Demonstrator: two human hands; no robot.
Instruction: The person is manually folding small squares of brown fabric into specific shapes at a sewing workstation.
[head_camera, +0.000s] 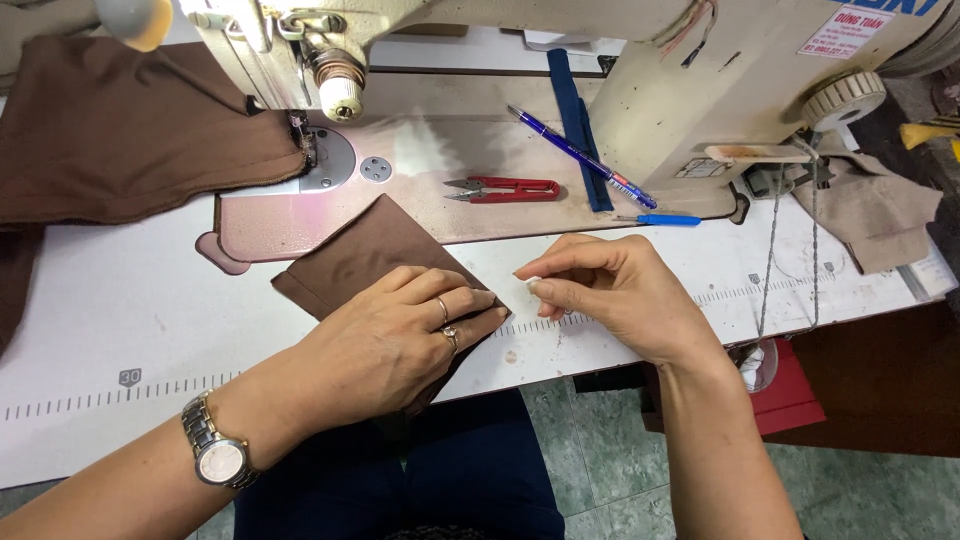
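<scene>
Left hand (400, 335) flat on folded brown fabric piece (365, 255), fingers pressed together, pinning it to white sewing table (120, 300) just in front of sewing machine (660, 90) bed. Right hand (610, 290) just beside, fingertips pinched on small white bit (533, 285), too small to identify, possibly chalk.

Fabric: plain brown, matte, folded to a rough square set cornerwise, far corner on machine bed, near edge hanging off table front. Probably light, soft, limp; likely to slide on smooth top unless pressed. Best held flat under palm, or pinched at a corner or folded edge.

Nearby: larger brown cloth (130, 130) under needle area, red thread snips (505, 189), purple pen (580, 155), blue pen (660, 219), navy strip (578, 125). Wristwatch (215, 455) on left wrist.
</scene>
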